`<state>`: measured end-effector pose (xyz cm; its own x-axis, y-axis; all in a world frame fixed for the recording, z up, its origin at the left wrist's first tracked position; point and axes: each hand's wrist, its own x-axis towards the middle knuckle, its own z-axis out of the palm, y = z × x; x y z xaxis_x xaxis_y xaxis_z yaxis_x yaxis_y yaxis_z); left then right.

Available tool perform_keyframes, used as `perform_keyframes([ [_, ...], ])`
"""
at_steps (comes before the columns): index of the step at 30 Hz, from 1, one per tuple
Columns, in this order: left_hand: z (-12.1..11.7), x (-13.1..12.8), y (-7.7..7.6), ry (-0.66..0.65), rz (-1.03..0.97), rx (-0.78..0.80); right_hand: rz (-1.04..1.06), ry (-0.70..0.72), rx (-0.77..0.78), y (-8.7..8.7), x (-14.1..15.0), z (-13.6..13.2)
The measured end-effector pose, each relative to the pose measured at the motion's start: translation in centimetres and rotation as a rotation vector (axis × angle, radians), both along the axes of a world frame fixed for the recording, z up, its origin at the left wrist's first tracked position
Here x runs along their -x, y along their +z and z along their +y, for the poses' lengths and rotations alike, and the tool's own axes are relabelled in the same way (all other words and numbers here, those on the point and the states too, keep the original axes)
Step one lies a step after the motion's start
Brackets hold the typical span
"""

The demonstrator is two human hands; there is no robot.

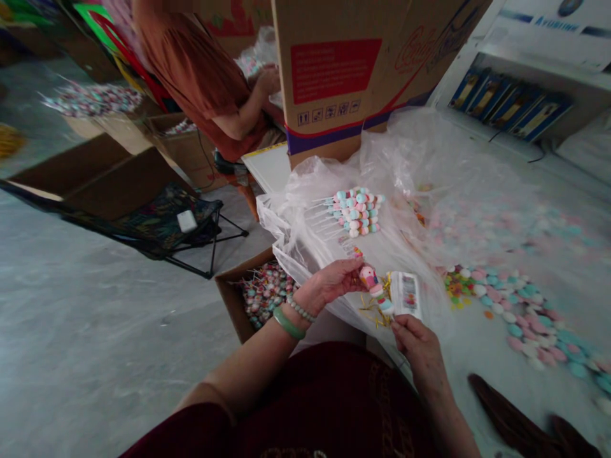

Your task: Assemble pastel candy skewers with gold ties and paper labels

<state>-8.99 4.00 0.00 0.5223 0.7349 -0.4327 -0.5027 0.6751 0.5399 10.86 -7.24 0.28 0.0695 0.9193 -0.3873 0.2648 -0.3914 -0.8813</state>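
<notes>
A marshmallow skewer (pixel 377 290), pink at its far end and blue and white nearer me, spans the gap between my hands. My left hand (pixel 341 280), wearing a beaded bracelet and a green bangle, has its fingers closed on the pink end. Closed in a pinch, my right hand (pixel 416 337) grips the near end; the stick there is mostly hidden by the fingers. Gold twist ties (pixel 382 319) lie under the skewer, beside a white packet with a printed label (pixel 409 296). Just beyond, similar marshmallow skewers (pixel 357 213) are stacked on clear plastic, sticks pointing left.
Loose pastel marshmallows (pixel 529 315) and small yellow-green pieces (pixel 459 286) spread rightward on the table. A large cardboard box (pixel 338 76) stands at the back. Below left is a carton of wrapped lollipops (pixel 267 292). A folding chair (pixel 157 216) and a co-worker in orange (pixel 191 70) are farther left.
</notes>
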Motion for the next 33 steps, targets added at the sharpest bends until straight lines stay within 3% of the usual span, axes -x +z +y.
perform_keyframes([
  [3,-0.3,-0.5,-0.3,0.061,0.019,0.007,-0.006,-0.021,-0.002,0.1,0.5,0.0],
  [8,-0.9,-1.4,-1.0,0.183,-0.013,0.03,0.26,-0.112,0.147,0.0,1.4,-0.1],
  [14,-1.6,-2.1,-1.5,0.109,0.013,-0.004,0.389,-0.117,0.185,-1.2,1.8,0.4],
  [16,-1.9,-2.6,-1.6,0.079,0.082,-0.048,0.257,-0.119,0.091,-1.8,1.8,0.5],
  [20,-2.5,-3.4,-2.0,0.071,0.222,-0.062,-0.326,-0.039,-0.242,-2.3,1.6,0.5],
  [23,-2.8,-3.7,-2.0,0.087,0.238,-0.066,-0.51,0.028,-0.306,-2.3,1.6,0.7],
  [25,-2.9,-3.9,-1.8,0.088,0.206,-0.068,-0.414,0.017,-0.286,-2.3,1.8,1.1],
  [30,-2.5,-3.1,-1.1,-0.076,0.04,0.048,0.221,-0.121,-0.108,-2.5,2.4,1.9],
  [33,-1.9,-2.1,-0.6,-0.088,-0.065,0.01,0.387,-0.185,-0.017,-2.3,2.6,1.9],
])
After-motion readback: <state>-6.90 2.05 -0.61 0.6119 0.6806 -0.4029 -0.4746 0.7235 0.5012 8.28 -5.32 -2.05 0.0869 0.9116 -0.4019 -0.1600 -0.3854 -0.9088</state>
